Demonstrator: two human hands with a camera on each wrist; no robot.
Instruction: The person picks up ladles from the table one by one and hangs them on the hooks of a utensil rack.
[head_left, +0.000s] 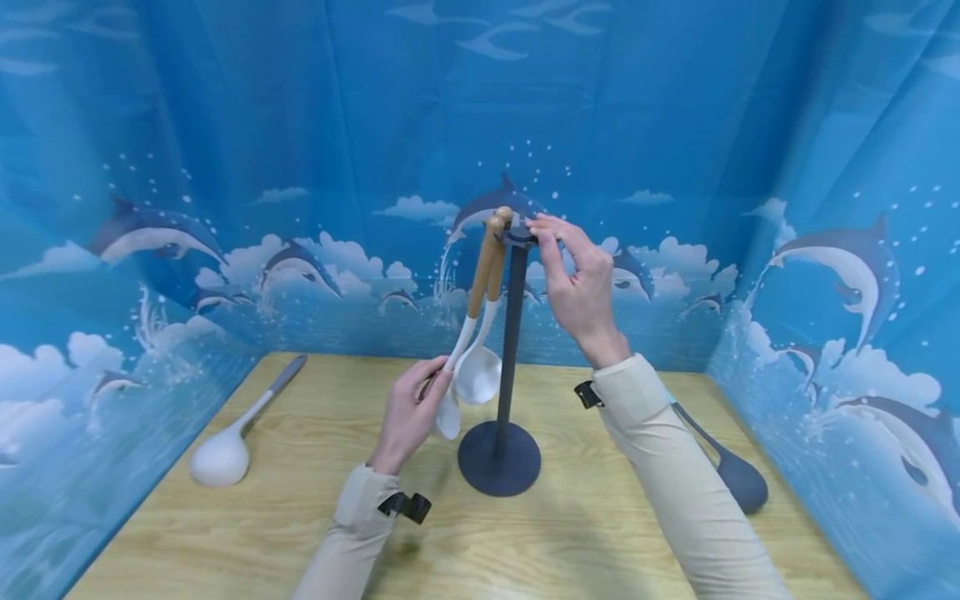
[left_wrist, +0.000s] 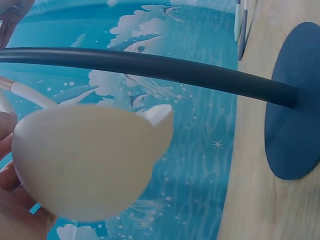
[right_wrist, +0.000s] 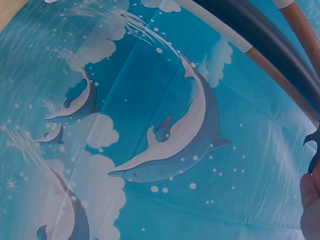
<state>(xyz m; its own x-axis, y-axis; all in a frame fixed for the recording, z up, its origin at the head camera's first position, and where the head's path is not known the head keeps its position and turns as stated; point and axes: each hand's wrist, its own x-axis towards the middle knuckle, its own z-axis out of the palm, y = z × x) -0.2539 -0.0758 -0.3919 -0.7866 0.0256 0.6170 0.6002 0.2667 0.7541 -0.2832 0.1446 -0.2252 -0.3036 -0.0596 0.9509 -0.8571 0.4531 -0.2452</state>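
A dark pole [right_wrist: 262, 37] crosses the upper right corner diagonally. Alongside its lower edge runs a utensil [right_wrist: 272, 73] with a white shaft and wooden handle; a second wooden handle [right_wrist: 302, 32] appears on the pole's opposite side. At the right edge, the right hand [right_wrist: 311, 210], partly cropped, adjoins a dark hook [right_wrist: 313, 139]. Background: blue dolphin-printed sheet [right_wrist: 135, 75]. Upper left corner: pale surface [right_wrist: 9, 11].

head view looks down; close wrist views share the pole [left_wrist: 150, 65]
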